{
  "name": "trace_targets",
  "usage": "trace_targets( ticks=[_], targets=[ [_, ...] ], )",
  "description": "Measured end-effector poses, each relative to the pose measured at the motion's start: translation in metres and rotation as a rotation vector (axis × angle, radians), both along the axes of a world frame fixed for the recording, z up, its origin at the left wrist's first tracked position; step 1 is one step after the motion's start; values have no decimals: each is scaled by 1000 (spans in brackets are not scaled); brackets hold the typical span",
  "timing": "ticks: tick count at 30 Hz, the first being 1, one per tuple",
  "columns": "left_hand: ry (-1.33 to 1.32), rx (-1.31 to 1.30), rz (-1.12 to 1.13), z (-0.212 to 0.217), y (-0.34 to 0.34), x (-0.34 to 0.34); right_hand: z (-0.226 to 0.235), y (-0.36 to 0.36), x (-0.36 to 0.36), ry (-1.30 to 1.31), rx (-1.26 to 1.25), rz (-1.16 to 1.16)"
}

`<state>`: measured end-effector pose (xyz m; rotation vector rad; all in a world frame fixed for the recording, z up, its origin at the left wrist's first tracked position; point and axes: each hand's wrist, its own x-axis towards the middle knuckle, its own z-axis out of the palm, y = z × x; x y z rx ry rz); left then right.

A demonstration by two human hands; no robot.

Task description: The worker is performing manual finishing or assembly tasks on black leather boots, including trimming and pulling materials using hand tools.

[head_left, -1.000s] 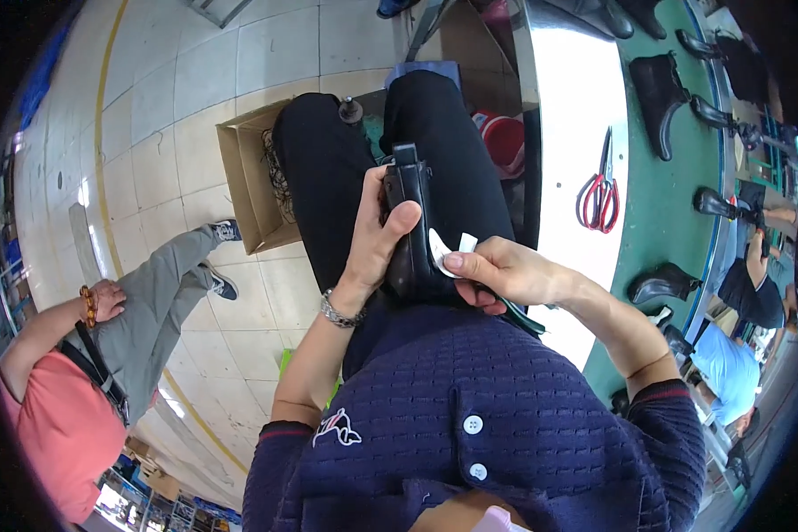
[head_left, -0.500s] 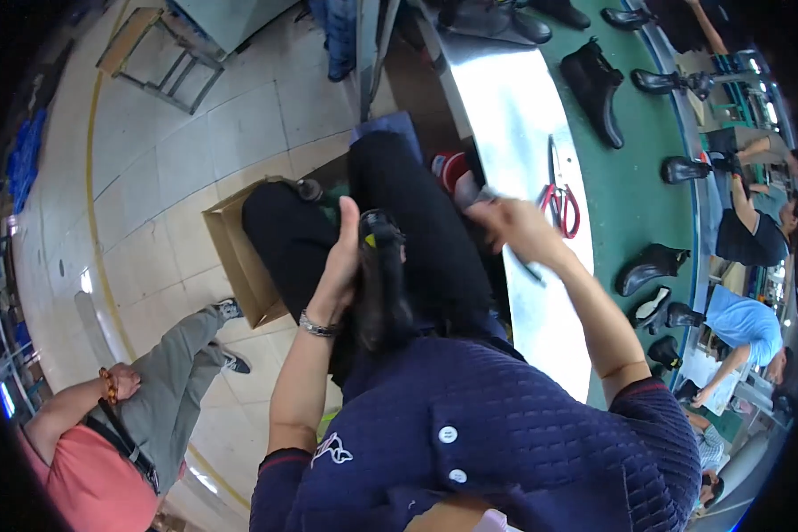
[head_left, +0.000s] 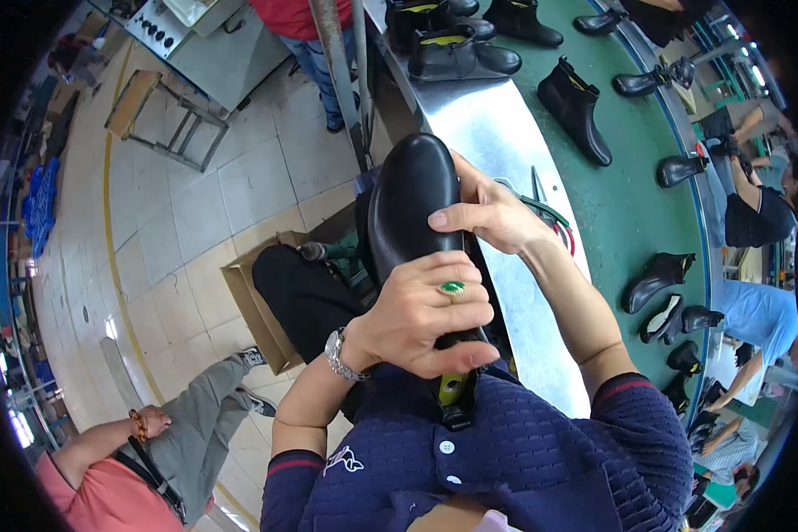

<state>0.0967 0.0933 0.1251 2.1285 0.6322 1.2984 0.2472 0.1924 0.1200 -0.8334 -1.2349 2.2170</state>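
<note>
A shiny black ankle boot (head_left: 408, 199) lies over my lap with its toe pointing away from me. Its shaft end, nearest my shirt, shows a yellow lining with a round hole. My left hand (head_left: 426, 310), wearing a green-stoned ring and a wristwatch, is wrapped over the boot's ankle part. With the thumb on the upper and the fingers round the far side, my right hand (head_left: 492, 213) grips the right side of the forefoot. Red-handled scissors (head_left: 569, 238) lie just beyond my right wrist on the metal worktop (head_left: 541, 328), partly hidden beside a dark green handle (head_left: 545, 208).
Several black boots (head_left: 576, 111) stand along a green conveyor belt (head_left: 625, 208) on the right. An open cardboard box (head_left: 262, 315) sits by my left knee. A person in a pink shirt (head_left: 106, 488) is at lower left. Farther off are a wooden stool (head_left: 137, 102) and a metal cabinet (head_left: 204, 58).
The boot has turned so its toe points away, and my left hand has shifted onto its ankle. My right hand has come from the worktop's edge to the forefoot.
</note>
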Motion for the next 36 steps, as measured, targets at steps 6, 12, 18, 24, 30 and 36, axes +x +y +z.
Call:
trace_targets(
  ticks=[6,12,18,24,30,36],
  targets=[
    [54,4,-37,10,3,18,4,-4,-1,-71,53,-105],
    [50,-158,-46,1,27,14,-52,-3,11,-128,-88,-518],
    [-106,-390,204,0,39,-7,-125,-2,186,223,-455,-1116],
    [-47,-685,245,-34,38,-7,-175,-59,363,736,-767,-1627],
    [-7,-833,268,-45,41,10,-202,-61,388,912,-600,-1341],
    [35,-887,280,-58,34,13,-80,82,173,-193,80,-860]
  ],
)
